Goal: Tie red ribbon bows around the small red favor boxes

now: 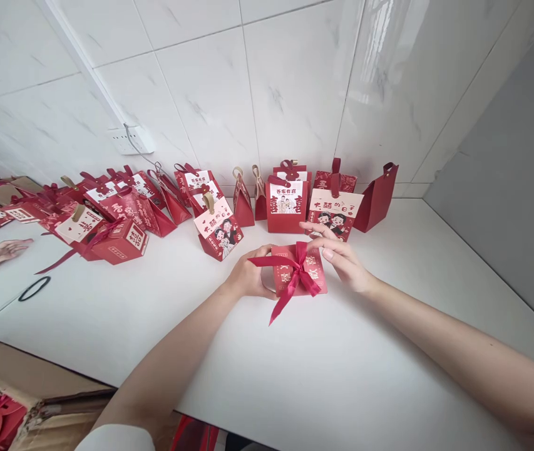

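Note:
A red box (312,270) tied with a dark red ribbon bow (297,272) is near the middle of the white table. My left hand (251,275) grips its left side, with the fingers partly behind the box and under a ribbon loop. At the box's upper right edge is my right hand (342,255), its fingers spread and a fingertip at the edge. Just behind stand a red gift box with a cartoon couple (331,216) and a red box with a white label (287,207). A tilted cartoon box (220,230) is to the left.
Several red gift boxes (121,241) crowd the left side by the tiled wall. Another person's hand (7,250) rests at the far left, near a black ring (34,289). A cardboard carton (36,382) holding red items is at lower left. A grey panel borders the right.

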A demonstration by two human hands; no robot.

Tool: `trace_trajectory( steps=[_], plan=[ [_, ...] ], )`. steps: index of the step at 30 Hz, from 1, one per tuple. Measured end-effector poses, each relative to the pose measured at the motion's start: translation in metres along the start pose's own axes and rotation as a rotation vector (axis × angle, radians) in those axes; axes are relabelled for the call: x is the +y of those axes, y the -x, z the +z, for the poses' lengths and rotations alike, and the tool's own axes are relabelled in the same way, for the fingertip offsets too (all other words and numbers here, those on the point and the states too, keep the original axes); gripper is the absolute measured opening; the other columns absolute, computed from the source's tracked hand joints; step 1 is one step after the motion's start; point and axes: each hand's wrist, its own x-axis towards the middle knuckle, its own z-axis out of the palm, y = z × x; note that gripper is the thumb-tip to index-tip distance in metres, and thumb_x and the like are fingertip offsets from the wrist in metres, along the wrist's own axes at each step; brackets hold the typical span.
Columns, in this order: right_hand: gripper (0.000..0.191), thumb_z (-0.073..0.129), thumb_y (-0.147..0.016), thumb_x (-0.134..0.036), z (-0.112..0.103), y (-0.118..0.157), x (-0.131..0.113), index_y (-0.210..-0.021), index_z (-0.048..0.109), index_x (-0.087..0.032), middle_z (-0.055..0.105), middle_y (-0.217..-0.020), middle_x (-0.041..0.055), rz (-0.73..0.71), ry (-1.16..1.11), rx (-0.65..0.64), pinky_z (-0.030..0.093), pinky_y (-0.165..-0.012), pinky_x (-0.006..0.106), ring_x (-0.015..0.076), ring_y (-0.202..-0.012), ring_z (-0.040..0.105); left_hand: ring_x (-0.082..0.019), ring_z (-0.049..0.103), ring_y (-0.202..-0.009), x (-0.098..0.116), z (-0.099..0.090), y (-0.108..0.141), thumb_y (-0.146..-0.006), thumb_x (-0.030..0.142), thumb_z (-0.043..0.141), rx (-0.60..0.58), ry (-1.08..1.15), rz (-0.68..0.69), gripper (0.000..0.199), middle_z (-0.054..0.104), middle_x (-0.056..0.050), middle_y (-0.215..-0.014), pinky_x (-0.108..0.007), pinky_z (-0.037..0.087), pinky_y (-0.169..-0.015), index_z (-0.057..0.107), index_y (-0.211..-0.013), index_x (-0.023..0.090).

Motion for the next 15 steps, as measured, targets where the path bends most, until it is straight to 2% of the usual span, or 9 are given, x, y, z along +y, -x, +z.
trace_trajectory(
  steps=[3,5,8,11,13,15],
  plan=[
    [0.034,0.043,-0.096,-0.053,-0.001,-0.001,0.013,-0.110,0.063,-0.031,0.043,-0.145,0.0007,0.011,-0.190,0.128,0.027,-0.115,0.048,0.0282,-0.138,0.035,-0.036,0.062,-0.113,0.001,0.002,-0.001,-0.047,0.049,0.086,0.085,0.099,-0.094,0.094,0.061,-0.011,-0.127,-0.053,0.054,-0.090,0.044,-0.129,0.027],
    [0.039,0.043,-0.095,-0.057,-0.001,0.000,0.024,-0.123,0.055,-0.032,0.041,-0.147,0.0017,0.061,-0.262,0.156,0.025,-0.116,0.049,0.0271,-0.140,0.032,-0.035,0.062,-0.114,-0.002,0.006,-0.004,-0.054,0.057,0.081,0.157,0.220,-0.155,0.092,0.060,-0.014,-0.127,-0.053,0.054,-0.091,0.044,-0.130,0.023],
    [0.058,0.048,-0.093,-0.061,0.003,0.006,0.039,-0.143,0.036,-0.032,0.033,-0.153,0.0046,0.224,-0.283,0.059,0.022,-0.117,0.050,0.0254,-0.144,0.025,-0.032,0.062,-0.115,-0.009,0.012,-0.009,-0.072,0.068,0.064,0.222,0.461,-0.219,0.081,0.061,-0.017,-0.127,-0.050,0.053,-0.093,0.044,-0.132,0.018],
    [0.085,0.060,-0.089,-0.059,0.012,0.012,0.049,-0.153,0.012,-0.030,0.031,-0.154,0.0100,0.356,-0.297,-0.036,0.023,-0.116,0.052,0.0264,-0.143,0.028,-0.031,0.061,-0.116,-0.013,0.016,-0.014,-0.072,0.072,0.061,0.219,0.678,-0.296,0.079,0.063,-0.017,-0.125,-0.047,0.052,-0.096,0.050,-0.128,0.017],
    [0.095,0.066,-0.086,-0.055,0.017,0.015,0.052,-0.155,0.006,-0.029,0.035,-0.152,0.0124,0.389,-0.279,-0.042,0.022,-0.117,0.053,0.0271,-0.143,0.029,-0.031,0.060,-0.117,-0.015,0.016,-0.014,-0.072,0.073,0.060,0.195,0.737,-0.338,0.076,0.064,-0.016,-0.125,-0.046,0.049,-0.099,0.054,-0.124,0.017],
    [0.097,0.069,-0.086,-0.053,0.020,0.016,0.052,-0.155,0.006,-0.028,0.036,-0.150,0.0126,0.385,-0.251,-0.030,0.020,-0.118,0.053,0.0269,-0.143,0.027,-0.031,0.057,-0.121,-0.015,0.015,-0.013,-0.078,0.074,0.053,0.176,0.784,-0.395,0.072,0.063,-0.015,-0.128,-0.044,0.045,-0.103,0.056,-0.123,0.017]
  ],
)
